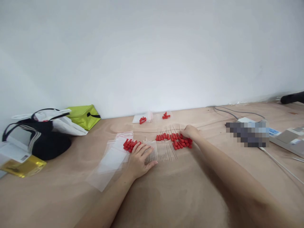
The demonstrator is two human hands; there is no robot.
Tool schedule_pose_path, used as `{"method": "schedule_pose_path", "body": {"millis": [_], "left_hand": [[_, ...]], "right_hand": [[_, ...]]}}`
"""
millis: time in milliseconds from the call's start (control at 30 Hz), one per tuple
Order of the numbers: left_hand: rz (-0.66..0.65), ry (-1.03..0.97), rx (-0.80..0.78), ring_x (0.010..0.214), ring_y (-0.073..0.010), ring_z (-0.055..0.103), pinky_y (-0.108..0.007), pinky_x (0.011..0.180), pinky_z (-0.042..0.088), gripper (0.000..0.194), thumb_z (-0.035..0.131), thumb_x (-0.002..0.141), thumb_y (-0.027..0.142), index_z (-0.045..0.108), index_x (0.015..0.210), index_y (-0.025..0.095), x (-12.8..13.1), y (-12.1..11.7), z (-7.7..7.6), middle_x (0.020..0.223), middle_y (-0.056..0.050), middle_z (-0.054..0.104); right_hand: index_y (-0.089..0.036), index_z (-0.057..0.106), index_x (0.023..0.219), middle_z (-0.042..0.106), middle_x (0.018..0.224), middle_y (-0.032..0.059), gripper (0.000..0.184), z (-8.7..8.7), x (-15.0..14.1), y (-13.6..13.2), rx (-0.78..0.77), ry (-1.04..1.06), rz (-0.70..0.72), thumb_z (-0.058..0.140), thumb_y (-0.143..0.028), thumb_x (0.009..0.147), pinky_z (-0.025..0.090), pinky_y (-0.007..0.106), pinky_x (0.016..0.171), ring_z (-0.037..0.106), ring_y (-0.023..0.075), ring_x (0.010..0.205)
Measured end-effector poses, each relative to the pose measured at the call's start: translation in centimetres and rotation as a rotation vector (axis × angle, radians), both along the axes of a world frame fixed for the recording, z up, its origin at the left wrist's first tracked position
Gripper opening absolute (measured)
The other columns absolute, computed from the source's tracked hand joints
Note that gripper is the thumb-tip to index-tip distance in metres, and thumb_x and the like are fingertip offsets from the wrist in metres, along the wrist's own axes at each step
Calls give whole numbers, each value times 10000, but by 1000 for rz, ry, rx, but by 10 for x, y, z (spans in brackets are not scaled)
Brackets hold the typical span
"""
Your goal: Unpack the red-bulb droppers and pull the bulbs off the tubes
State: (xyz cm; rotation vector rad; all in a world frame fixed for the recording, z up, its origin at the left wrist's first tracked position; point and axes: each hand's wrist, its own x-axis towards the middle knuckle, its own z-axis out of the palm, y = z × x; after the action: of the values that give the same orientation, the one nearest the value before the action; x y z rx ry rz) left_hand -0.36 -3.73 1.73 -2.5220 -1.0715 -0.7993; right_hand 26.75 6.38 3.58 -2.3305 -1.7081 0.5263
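Observation:
Rows of droppers (163, 151) with clear thin tubes and red rubber bulbs lie across the table in front of me. My left hand (140, 160) rests on the left end of the rows, fingers outstretched and apart. Its fingertips reach a cluster of red bulbs (129, 144), partly covering them. At the right end, my right hand (191, 132) is curled among the red bulbs (181, 144), its fingers bent together. What lies between those fingers is hidden. Clear zip bags (112, 158) with red seal lines lie overlapped to the left of my left hand.
Nearer the wall are two small groups of red bulbs (142, 120) (166, 115), beside a zip bag (137, 118). Bags, a black cap (51, 142) and a lime-green pouch (83, 115) stand at left. A power strip (273, 131) and cables (282, 164) lie at right.

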Motion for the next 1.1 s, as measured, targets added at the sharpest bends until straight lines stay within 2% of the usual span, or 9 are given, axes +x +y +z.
{"method": "schedule_pose_path", "body": {"millis": [133,267,333,467,600,767,900,1000,1100], "left_hand": [[8,-8,-8,1009,-245,512,-467,940,342,412,553,748,446,569,1058,174,-1,1,-1,1029,-88,615],[17,-23,0,1011,-242,511,-454,937,353,407,524,770,428,541,1096,185,0,1,-2,1034,-86,604],[28,-42,16,1026,-240,504,-441,942,354,423,507,785,400,500,1150,186,1,0,-4,1062,-90,588],[68,-104,70,1107,-262,446,-428,938,364,523,510,789,373,393,1250,154,7,-3,-6,1186,-136,503],[-1,-78,91,1103,-270,454,-449,924,365,475,536,772,401,479,1176,158,16,-9,-4,1184,-150,505],[-113,-58,61,971,-192,551,-449,965,309,171,513,814,302,618,928,231,25,-12,-2,968,-36,648],[-168,-64,71,930,-163,581,-423,981,301,149,501,830,269,624,897,218,27,-12,-3,925,-12,674],[-200,-88,101,899,-148,601,-415,993,296,132,498,832,217,619,883,207,27,-13,-3,881,1,687],[-223,-119,122,873,-136,615,-406,1001,294,121,499,818,148,611,841,187,28,-15,-3,857,0,691]], "right_hand": [[-161,608,561,603,560,74,202,14,-2,-6,35,-25,16,496,-269,689,359,345,676,589,218,640],[-176,594,814,640,786,73,250,23,-11,-34,208,-40,101,370,-290,811,316,334,743,563,201,804],[-196,550,907,628,895,49,224,16,-16,-55,327,-32,196,359,-291,839,292,311,765,529,179,883],[-184,541,798,628,785,25,170,-14,-22,-94,789,-4,597,398,-261,849,257,327,768,499,165,789],[-184,546,742,612,683,8,141,-35,-28,-112,1013,-2,785,448,-221,836,254,331,768,478,145,732],[-187,561,755,606,658,-6,117,-35,-40,-116,1061,33,879,475,-216,829,262,333,775,474,131,711],[-183,570,853,619,696,-3,97,-34,-45,-117,1054,66,903,485,-223,829,268,325,761,471,133,718],[-183,571,959,625,729,8,165,-34,-45,-118,1057,58,912,492,-249,831,270,324,746,465,139,724],[-197,594,959,609,693,5,181,-34,-43,-118,1064,31,922,504,-277,824,261,328,736,454,139,705]]}}
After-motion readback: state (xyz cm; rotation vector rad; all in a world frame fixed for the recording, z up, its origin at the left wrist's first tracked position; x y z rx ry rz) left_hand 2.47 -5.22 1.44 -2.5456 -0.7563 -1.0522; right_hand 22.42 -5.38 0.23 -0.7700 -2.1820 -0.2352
